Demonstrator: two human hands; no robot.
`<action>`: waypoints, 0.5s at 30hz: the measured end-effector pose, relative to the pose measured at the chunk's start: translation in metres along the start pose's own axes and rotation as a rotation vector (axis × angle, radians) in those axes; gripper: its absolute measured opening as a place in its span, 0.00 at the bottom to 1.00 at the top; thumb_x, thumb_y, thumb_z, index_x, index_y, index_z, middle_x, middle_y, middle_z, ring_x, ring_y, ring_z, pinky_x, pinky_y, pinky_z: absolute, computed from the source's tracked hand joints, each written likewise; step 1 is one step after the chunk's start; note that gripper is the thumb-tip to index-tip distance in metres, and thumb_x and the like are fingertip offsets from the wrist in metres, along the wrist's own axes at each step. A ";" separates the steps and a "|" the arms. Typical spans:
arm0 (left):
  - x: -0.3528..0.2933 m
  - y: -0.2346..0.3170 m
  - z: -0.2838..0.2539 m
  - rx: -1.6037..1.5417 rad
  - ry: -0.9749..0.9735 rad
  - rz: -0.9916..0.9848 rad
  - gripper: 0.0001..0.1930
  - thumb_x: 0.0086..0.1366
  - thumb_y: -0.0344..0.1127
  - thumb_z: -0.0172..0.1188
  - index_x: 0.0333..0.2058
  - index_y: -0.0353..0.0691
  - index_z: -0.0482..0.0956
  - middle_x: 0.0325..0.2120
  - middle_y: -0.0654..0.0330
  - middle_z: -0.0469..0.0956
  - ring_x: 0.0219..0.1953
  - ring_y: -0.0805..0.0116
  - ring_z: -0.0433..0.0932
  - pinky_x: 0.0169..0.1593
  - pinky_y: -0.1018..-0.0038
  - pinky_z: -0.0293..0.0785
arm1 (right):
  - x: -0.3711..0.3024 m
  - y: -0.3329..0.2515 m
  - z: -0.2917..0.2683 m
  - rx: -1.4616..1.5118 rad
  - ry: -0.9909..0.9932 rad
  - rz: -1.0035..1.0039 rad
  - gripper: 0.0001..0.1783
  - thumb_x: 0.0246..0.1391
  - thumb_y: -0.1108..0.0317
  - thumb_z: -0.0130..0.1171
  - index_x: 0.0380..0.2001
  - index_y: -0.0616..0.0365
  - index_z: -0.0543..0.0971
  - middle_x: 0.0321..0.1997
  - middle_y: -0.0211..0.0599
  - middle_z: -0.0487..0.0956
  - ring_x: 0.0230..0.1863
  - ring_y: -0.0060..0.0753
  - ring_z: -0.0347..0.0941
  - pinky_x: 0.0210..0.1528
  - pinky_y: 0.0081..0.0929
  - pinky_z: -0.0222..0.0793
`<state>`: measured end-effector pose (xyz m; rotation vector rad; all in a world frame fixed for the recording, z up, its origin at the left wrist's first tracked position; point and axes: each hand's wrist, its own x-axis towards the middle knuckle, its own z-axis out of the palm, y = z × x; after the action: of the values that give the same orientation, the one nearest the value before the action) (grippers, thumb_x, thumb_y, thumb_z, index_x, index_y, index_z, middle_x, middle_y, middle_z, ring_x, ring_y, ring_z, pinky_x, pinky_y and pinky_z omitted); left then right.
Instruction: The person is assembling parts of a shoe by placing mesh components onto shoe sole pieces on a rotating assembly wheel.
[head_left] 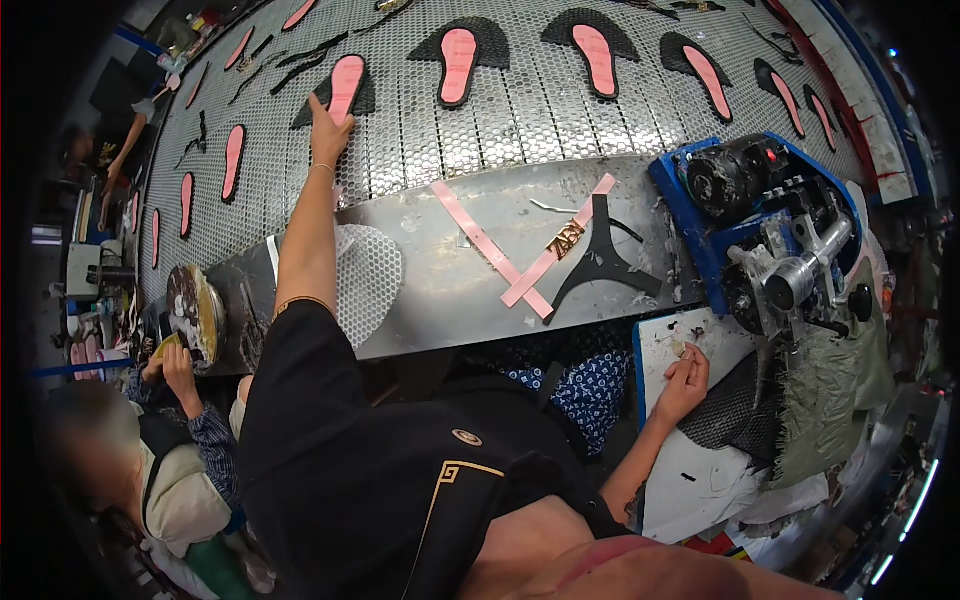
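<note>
My left hand (330,132) reaches out over the mesh conveyor (400,140), its thumb and fingers closed round the heel end of a pink-topped insole (347,82). A dark piece of shoe upper spreads out from under that insole. My right hand (686,384) is low on the right, above a white board, with its fingers curled together; a small pale bit shows at the fingertips, too small to name. Between the hands, on the metal ledge (420,300), lie two crossed pink straps (480,232), one with a gold-coloured ornament (566,240), and a black Y-shaped piece (600,262).
More insoles (458,62) sit in rows on the conveyor, several over dark half-round uppers. A blue-framed machine (765,225) with a motor stands at the ledge's right end. White honeycomb mesh (370,280) lies under my left arm. A co-worker (180,470) is at work on the left.
</note>
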<state>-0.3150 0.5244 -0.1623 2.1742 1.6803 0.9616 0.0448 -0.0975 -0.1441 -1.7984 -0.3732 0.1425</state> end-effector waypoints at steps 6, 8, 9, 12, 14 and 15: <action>-0.001 0.029 -0.015 -0.121 0.275 0.025 0.52 0.52 0.41 0.64 0.66 0.27 0.39 0.59 0.34 0.61 0.58 0.41 0.65 0.62 0.62 0.60 | 0.000 0.006 -0.004 -0.017 -0.024 0.001 0.10 0.63 0.72 0.51 0.42 0.67 0.76 0.21 0.28 0.72 0.20 0.15 0.60 0.24 0.15 0.57; -0.014 0.046 -0.022 -0.237 0.385 0.052 0.51 0.53 0.41 0.63 0.66 0.26 0.39 0.58 0.34 0.61 0.59 0.41 0.63 0.63 0.63 0.57 | -0.003 0.007 -0.007 -0.011 -0.016 0.004 0.10 0.63 0.71 0.51 0.42 0.67 0.76 0.21 0.28 0.72 0.20 0.15 0.60 0.24 0.15 0.57; -0.023 0.054 -0.021 -0.247 0.362 0.063 0.51 0.53 0.41 0.63 0.66 0.26 0.39 0.58 0.34 0.61 0.59 0.41 0.63 0.63 0.63 0.57 | -0.006 0.004 -0.009 -0.028 -0.003 -0.003 0.09 0.63 0.71 0.51 0.41 0.66 0.76 0.22 0.28 0.72 0.20 0.15 0.61 0.24 0.15 0.58; -0.036 0.041 -0.015 -0.079 0.275 0.034 0.52 0.52 0.44 0.65 0.65 0.24 0.42 0.58 0.34 0.62 0.60 0.41 0.63 0.64 0.63 0.57 | -0.006 0.004 -0.012 -0.067 0.028 -0.021 0.09 0.63 0.71 0.52 0.41 0.64 0.77 0.23 0.28 0.73 0.21 0.15 0.62 0.25 0.14 0.60; -0.027 -0.004 -0.016 -0.072 0.034 -0.018 0.52 0.50 0.49 0.65 0.63 0.22 0.49 0.62 0.31 0.55 0.65 0.39 0.55 0.68 0.62 0.52 | -0.006 0.000 -0.012 -0.064 0.016 0.010 0.08 0.62 0.71 0.53 0.40 0.63 0.78 0.26 0.27 0.74 0.22 0.14 0.63 0.26 0.14 0.61; -0.026 -0.033 -0.027 0.206 0.090 0.125 0.48 0.49 0.48 0.66 0.61 0.22 0.55 0.60 0.31 0.60 0.63 0.39 0.59 0.66 0.59 0.56 | -0.004 -0.006 -0.008 -0.020 -0.003 0.056 0.08 0.62 0.71 0.54 0.40 0.63 0.78 0.27 0.27 0.75 0.23 0.13 0.64 0.27 0.14 0.62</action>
<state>-0.3607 0.5056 -0.1695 2.4277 1.7728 0.9691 0.0428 -0.1048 -0.1366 -1.8294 -0.3270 0.1814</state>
